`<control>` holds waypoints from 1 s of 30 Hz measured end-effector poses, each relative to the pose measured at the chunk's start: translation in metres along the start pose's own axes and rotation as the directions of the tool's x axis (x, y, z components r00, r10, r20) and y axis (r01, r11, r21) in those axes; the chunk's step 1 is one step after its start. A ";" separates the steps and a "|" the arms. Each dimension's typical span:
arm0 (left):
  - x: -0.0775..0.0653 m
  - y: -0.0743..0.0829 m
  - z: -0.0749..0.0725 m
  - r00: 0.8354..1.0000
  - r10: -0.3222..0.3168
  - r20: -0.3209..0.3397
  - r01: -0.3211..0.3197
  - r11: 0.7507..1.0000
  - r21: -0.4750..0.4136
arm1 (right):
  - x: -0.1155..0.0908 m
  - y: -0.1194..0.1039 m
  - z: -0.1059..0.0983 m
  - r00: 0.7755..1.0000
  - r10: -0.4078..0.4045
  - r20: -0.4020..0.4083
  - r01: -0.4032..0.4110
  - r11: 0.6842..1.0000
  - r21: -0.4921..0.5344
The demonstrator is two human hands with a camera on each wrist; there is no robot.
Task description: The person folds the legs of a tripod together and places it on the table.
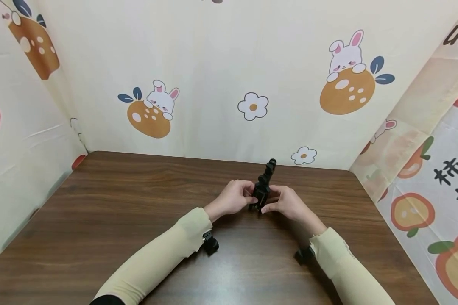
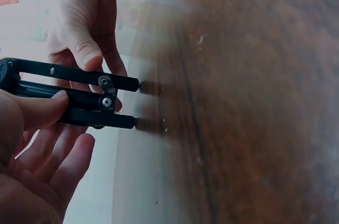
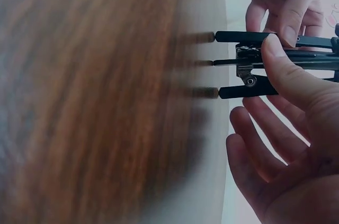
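A small black tripod [image 1: 262,188] stands upright near the far side of the wooden table, leaning a little right in the head view. Its legs are close together, with feet right at the tabletop; metal hinge braces [image 3: 246,70] show between them in the right wrist view. From the left, my left hand [image 1: 234,197] grips the tripod, its thumb [image 2: 47,108] lying along a leg. My right hand [image 1: 288,203] holds it from the other side, thumb [image 3: 283,62] across the legs and the other fingers behind, loosely bent.
The brown wooden table [image 1: 145,195] reaches a pale curtain [image 1: 213,127] printed with rabbits and flowers. More printed cloth [image 1: 423,237] hangs at the right, and a white sheet [image 1: 23,148] at the left. Both wrists wear small black cameras.
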State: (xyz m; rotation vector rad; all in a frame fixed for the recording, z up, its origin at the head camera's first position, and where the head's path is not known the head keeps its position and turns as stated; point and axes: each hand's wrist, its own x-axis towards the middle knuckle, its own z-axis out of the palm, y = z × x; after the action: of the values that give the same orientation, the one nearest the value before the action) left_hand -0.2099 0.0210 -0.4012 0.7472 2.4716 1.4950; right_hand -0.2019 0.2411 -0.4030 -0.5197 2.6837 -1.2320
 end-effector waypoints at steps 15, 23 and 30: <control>0.003 -0.008 0.002 1.000 0.029 -0.002 -0.029 0.999 0.014 | -0.006 0.002 0.001 0.999 -0.014 -0.041 0.012 0.999 -0.047; 0.006 -0.004 0.002 0.997 0.070 -0.009 -0.070 0.997 0.029 | -0.007 -0.003 0.001 0.995 0.000 -0.095 -0.008 0.997 -0.083; 0.004 -0.001 0.001 0.999 0.016 -0.039 -0.016 1.000 0.022 | -0.012 -0.010 0.006 0.989 -0.044 -0.141 0.021 0.987 -0.158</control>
State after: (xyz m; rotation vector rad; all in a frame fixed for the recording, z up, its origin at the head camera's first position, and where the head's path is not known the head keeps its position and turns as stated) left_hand -0.2128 0.0232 -0.4026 0.7506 2.5202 1.5040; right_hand -0.1866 0.2351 -0.3996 -0.5153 2.9218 -1.1129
